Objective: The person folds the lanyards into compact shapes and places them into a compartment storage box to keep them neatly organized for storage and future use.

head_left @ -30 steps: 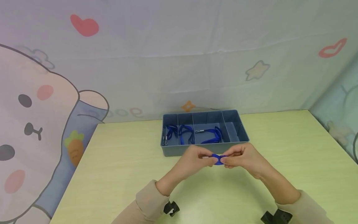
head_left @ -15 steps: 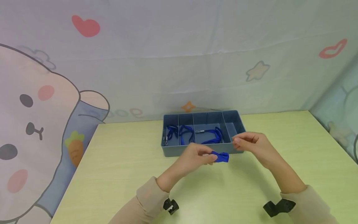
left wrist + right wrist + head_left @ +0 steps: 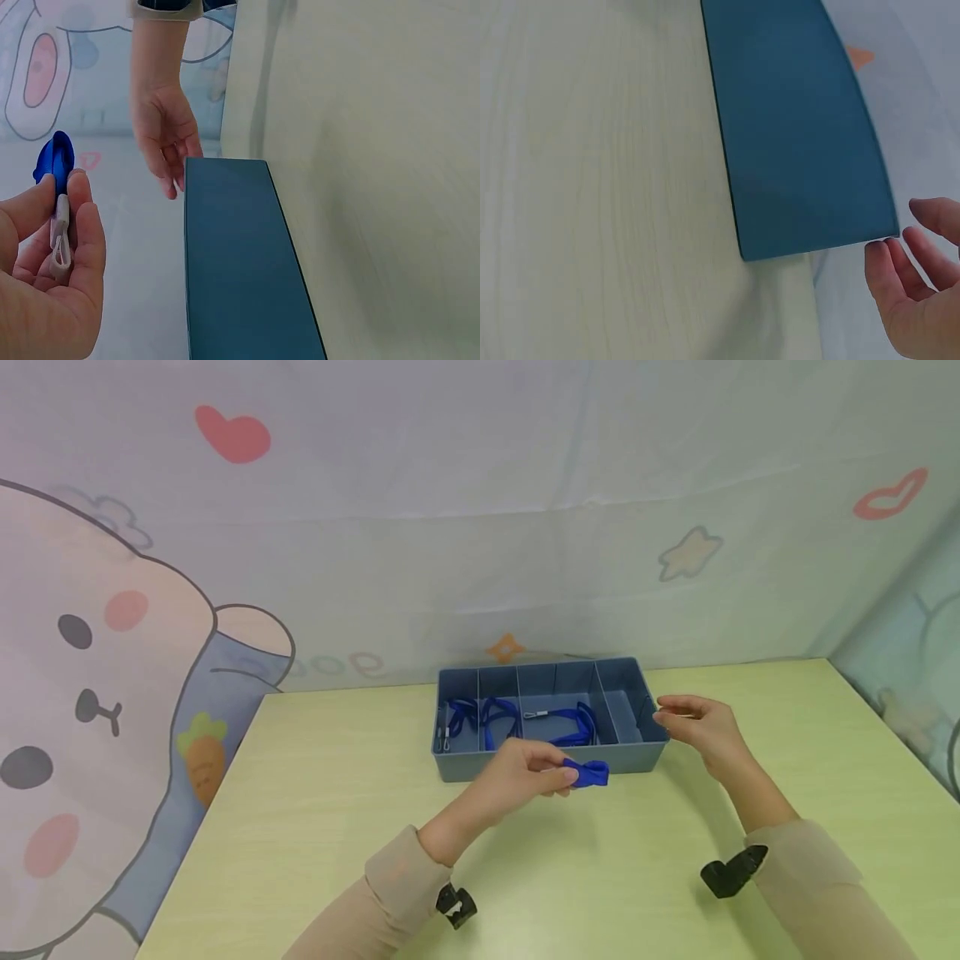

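My left hand [image 3: 521,774] pinches a folded blue lanyard [image 3: 594,773] between thumb and fingers, in front of the organizer box [image 3: 480,766]. In the left wrist view, the lanyard's pale looped end [image 3: 60,255] hangs down inside the palm. The blue-grey box has several compartments. My right hand [image 3: 705,731] is by the box's right front corner, fingers loosely bent and thumb apart from them. The right wrist view has its fingertips [image 3: 877,251] right at that corner, with nothing in the grasp. Blue lanyards with metal clips lie in the left [image 3: 462,714], second [image 3: 501,718] and wide middle [image 3: 581,727] compartments.
The box stands on a pale yellow-green table [image 3: 337,810] near its back edge. A printed cloth [image 3: 450,527] hangs behind the table. Black wrist cameras sit at the left cuff [image 3: 456,906] and right cuff [image 3: 731,872].
My right hand has let go of the folded lanyard and moved right to the box's corner. My left hand keeps pinching the lanyard and has risen slightly.
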Demonstrator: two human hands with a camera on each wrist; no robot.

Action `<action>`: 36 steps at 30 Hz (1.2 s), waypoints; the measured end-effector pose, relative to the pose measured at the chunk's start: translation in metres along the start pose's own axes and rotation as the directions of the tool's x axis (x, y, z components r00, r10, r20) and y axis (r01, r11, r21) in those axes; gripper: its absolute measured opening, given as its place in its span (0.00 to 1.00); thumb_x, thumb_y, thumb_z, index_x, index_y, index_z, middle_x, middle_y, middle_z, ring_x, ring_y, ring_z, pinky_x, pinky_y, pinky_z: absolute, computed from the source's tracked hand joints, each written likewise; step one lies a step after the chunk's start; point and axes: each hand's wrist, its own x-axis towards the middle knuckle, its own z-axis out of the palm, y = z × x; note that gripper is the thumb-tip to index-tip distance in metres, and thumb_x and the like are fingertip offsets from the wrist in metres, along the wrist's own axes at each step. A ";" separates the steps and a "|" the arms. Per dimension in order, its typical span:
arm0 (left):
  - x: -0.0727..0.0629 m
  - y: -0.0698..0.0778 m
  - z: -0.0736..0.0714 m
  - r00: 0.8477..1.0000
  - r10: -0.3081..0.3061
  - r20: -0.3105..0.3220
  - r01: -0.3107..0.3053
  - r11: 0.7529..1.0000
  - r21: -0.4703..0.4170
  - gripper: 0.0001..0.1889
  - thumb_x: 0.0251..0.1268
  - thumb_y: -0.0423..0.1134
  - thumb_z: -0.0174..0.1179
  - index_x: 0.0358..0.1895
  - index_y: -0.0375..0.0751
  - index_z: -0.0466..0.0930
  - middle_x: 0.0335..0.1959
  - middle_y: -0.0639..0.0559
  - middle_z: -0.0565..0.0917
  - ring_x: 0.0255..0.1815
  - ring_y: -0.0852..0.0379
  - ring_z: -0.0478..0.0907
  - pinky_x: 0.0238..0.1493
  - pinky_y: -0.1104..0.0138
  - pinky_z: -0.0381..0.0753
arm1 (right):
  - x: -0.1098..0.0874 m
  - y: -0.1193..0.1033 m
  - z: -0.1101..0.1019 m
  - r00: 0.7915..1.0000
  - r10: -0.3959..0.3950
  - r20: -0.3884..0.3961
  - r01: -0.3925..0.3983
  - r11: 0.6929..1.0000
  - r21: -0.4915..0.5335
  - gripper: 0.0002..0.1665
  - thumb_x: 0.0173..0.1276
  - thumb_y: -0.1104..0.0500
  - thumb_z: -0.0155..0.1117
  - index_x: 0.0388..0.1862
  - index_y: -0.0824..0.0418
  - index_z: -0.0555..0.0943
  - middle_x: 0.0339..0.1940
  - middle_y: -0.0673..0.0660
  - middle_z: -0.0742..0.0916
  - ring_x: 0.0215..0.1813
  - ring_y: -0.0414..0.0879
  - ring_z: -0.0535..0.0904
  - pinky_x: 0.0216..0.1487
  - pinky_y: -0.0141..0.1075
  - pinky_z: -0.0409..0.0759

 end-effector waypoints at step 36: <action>0.008 0.048 -0.058 0.998 0.013 0.060 -0.030 0.955 0.295 0.09 0.66 0.39 0.58 0.46 0.45 0.82 0.45 0.54 0.81 0.44 0.58 0.76 0.45 0.64 0.77 | 0.020 0.008 -0.002 0.981 0.172 0.090 -0.175 0.984 0.022 0.33 0.64 0.64 0.62 0.62 0.82 0.63 0.30 0.40 0.82 0.37 0.33 0.81 0.43 0.29 0.80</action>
